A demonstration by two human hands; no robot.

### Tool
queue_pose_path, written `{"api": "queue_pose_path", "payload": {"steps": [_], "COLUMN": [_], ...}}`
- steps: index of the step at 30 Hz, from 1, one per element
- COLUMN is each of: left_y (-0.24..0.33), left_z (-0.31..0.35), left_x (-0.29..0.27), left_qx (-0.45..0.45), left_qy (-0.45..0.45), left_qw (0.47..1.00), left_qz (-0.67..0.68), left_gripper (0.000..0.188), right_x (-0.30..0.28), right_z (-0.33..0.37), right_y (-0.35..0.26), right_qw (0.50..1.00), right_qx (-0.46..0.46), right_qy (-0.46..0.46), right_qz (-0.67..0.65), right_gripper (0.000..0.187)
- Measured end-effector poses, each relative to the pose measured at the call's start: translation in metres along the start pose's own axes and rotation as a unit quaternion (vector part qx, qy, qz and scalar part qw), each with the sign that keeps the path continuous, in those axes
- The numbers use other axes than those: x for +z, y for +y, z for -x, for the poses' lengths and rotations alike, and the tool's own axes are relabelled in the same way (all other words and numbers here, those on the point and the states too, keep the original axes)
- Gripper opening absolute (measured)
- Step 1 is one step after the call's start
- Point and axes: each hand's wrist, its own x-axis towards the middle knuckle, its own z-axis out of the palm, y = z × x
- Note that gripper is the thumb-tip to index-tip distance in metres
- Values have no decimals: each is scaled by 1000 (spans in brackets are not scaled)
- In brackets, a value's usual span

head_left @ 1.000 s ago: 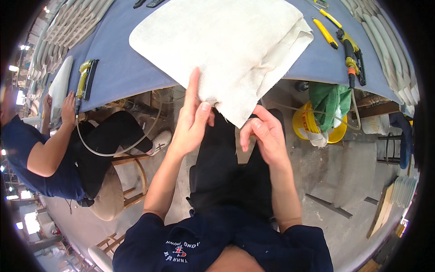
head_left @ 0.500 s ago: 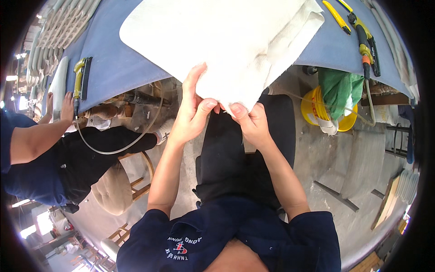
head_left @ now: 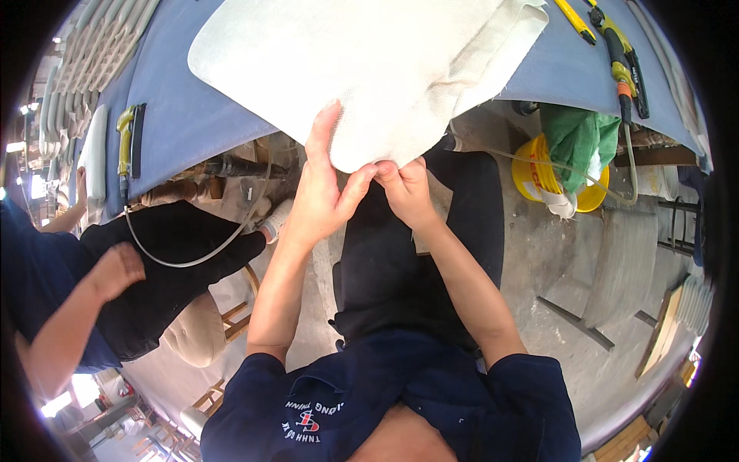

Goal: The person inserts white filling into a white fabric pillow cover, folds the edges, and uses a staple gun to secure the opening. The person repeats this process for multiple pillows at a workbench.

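Observation:
A pale, fabric-covered panel (head_left: pixel 339 69) with rounded corners lies at the top middle, its near corner jutting past the table edge toward me. Loose, frayed cloth bunches along its right side. My left hand (head_left: pixel 327 189) grips this corner from the left, index finger stretched along the side and thumb at the rim. Close beside it, my right hand (head_left: pixel 406 192) pinches the cloth at the corner's tip, thumb and fingers pressed together. The two thumbs nearly meet. Fingers beneath the panel are partly hidden.
The blue-covered table (head_left: pixel 192 100) carries a yellow-green staple gun (head_left: pixel 125 146) at left, another (head_left: pixel 620 69) and a yellow cutter (head_left: pixel 576 21) at right. A yellow bucket (head_left: pixel 539 173) with a green sack (head_left: pixel 577 146) stands below. A co-worker's hand (head_left: pixel 117 271) is at left.
My right hand has shifted up and left, closer to my left thumb. The corner's cloth now looks smoother and rounder. The co-worker's near hand has pulled back from a pale piece.

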Motion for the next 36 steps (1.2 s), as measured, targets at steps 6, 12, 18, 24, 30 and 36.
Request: {"api": "queue_pose_path", "payload": {"steps": [6, 12, 18, 24, 30, 36], "left_y": [-16, -2, -4, -8, -21, -7], "left_z": [11, 0, 7, 8, 15, 5], "left_x": [0, 6, 18, 18, 19, 16], "left_qx": [-74, 21, -79, 0, -58, -57], "left_qy": [-4, 30, 46, 97, 65, 34], "left_qw": [988, 999, 994, 995, 995, 995], "left_qz": [135, -39, 63, -11, 50, 81], "left_gripper": [92, 86, 78, 71, 70, 70], "right_x": [3, 2, 0, -34, -163, -319], "right_z": [-6, -7, -3, -20, -132, -188], "right_y": [-15, 0, -13, -101, -190, -184], "right_qw": [1000, 997, 1000, 921, 749, 499], "right_qx": [-7, -63, 24, -90, -240, -52], "right_qy": [-15, -1, -16, -72, 182, 200], "right_qz": [-13, 44, 12, 371, 590, 841], "right_gripper": [37, 33, 30, 20, 15, 69]}}
